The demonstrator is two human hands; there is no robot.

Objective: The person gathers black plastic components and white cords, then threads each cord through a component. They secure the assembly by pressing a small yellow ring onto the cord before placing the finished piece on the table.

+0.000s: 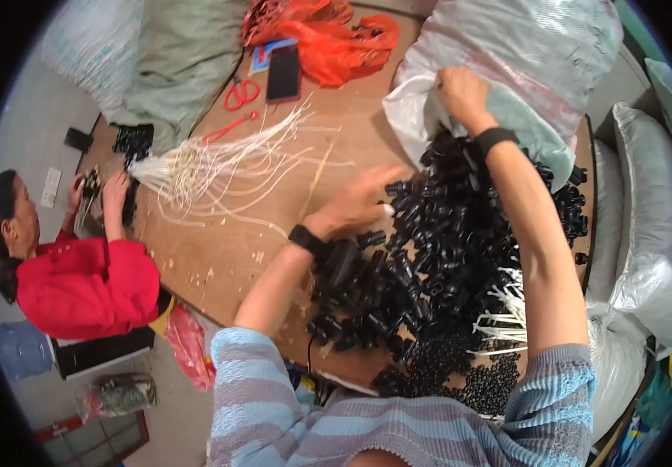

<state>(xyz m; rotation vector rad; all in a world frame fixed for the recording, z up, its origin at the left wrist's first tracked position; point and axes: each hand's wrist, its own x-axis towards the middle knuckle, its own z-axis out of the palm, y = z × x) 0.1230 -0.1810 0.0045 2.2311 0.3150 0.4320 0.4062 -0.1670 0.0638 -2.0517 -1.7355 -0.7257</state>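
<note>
From my remote post I take the heap of black plastic parts (422, 249) as my landmark; it lies on the brown table (274, 194), in front of the wearer. At its far end my right hand (463, 95) has its fingers curled tight on the rim of the white sack (507, 62), whose mouth faces the heap, with parts reaching right up to it. My left hand (359, 201) is over the heap's left edge, fingers stretched and loosely parted (it blurs, so I can't make out whether they touch a part).

On the heap's near side I see a spread of small black beads (449, 370), and at its right, white plastic strips (503, 315). Well left of the heap lies a bundle of white strands (204, 171); beyond the bundle are red-handled scissors (241, 94), a dark phone (284, 74) and a red plastic bag (344, 50). Farthest left of the heap, a co-worker in a red top (87, 288) has both hands over dark items at the table's edge.
</note>
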